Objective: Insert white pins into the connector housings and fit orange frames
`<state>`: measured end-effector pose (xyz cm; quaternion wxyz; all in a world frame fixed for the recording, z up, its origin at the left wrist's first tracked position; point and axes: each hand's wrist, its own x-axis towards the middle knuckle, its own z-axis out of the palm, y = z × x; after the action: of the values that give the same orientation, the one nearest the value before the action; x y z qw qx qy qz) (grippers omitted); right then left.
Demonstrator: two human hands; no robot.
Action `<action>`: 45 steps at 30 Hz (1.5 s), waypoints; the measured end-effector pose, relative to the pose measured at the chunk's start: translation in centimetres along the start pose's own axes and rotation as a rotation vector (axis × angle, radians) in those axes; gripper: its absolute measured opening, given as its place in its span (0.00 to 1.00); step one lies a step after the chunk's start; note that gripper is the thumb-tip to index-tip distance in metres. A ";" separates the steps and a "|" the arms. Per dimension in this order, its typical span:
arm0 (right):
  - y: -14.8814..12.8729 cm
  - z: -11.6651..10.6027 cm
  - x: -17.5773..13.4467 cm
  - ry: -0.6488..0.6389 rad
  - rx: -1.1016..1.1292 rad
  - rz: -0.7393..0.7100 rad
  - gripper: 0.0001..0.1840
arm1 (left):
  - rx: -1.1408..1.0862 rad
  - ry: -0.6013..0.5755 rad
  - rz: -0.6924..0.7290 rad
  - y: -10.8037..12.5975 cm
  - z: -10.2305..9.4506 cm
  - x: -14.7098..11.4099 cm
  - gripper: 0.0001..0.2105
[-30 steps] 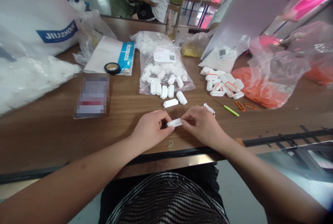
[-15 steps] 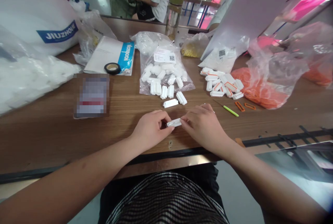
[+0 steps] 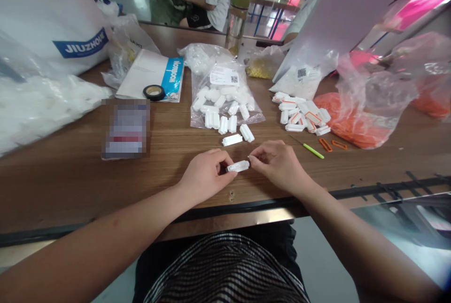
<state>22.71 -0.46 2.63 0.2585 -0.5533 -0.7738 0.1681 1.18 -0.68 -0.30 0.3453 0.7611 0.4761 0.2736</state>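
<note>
Currently, the step in hand looks like close finger work at one end of a white block (image 3: 238, 167), which sits near the middle of the bench's near edge, a little in from it. Dark dots run along the block's upper face; whether its underside rests on the bench (image 3: 81, 181) is unclear. The left hand (image 3: 206, 171) has thumb and fingers clamped on the block's left end, leaving the right end free. The right hand (image 3: 278, 167) is just beside that free end, apart from it, its thumb and forefinger pinched together on what seems a tiny pale bit (image 3: 248, 156), too small to identify. Judging from this, the next move calls for a steady left grip, a light right pinch and careful lining-up at the block's end. Farther from the near edge lie two loose blocks (image 3: 232, 140), in front of a clear bag (image 3: 197, 58) holding more white pieces. Toward the bench's right edge are a green pick (image 3: 313, 151), two orange frames (image 3: 325, 144) and a pile of framed blocks (image 3: 299, 112). Tape (image 3: 154, 92) rests on a notebook (image 3: 141, 70), toward the far left corner.
</note>
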 end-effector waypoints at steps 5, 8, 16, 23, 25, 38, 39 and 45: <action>0.2 -0.9 0.1 -0.080 0.035 -0.076 0.05 | 0.001 -0.001 0.007 0.0 -0.1 0.0 0.03; 0.4 -1.1 0.3 -0.132 -0.005 -0.171 0.05 | 0.001 -0.002 0.004 0.0 -0.1 0.0 0.04; 3.7 -2.0 0.9 -0.264 -0.252 -0.285 0.07 | 0.011 -0.024 0.005 0.2 -0.3 0.0 0.03; 4.2 -2.7 -0.2 -0.230 -0.262 -0.228 0.09 | 0.010 -0.027 -0.008 0.3 -0.3 0.0 0.03; 4.0 -2.4 -0.6 -0.185 -0.258 -0.157 0.10 | 0.013 -0.028 -0.003 0.3 -0.3 0.0 0.03; 1.7 -0.5 -1.0 -0.125 0.109 0.048 0.08 | 0.012 -0.023 0.007 0.2 -0.3 0.0 0.04; 1.2 -0.4 -1.0 -0.134 0.159 0.032 0.08 | 0.008 -0.021 0.006 0.2 -0.3 0.0 0.04; 0.0 0.3 -0.9 -0.139 0.111 -0.064 0.08 | -0.004 -0.018 0.011 0.2 -0.2 -0.1 0.03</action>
<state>22.80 -1.25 2.19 0.2397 -0.5000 -0.7968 0.2401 1.09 -0.73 0.01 0.3495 0.7656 0.4681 0.2694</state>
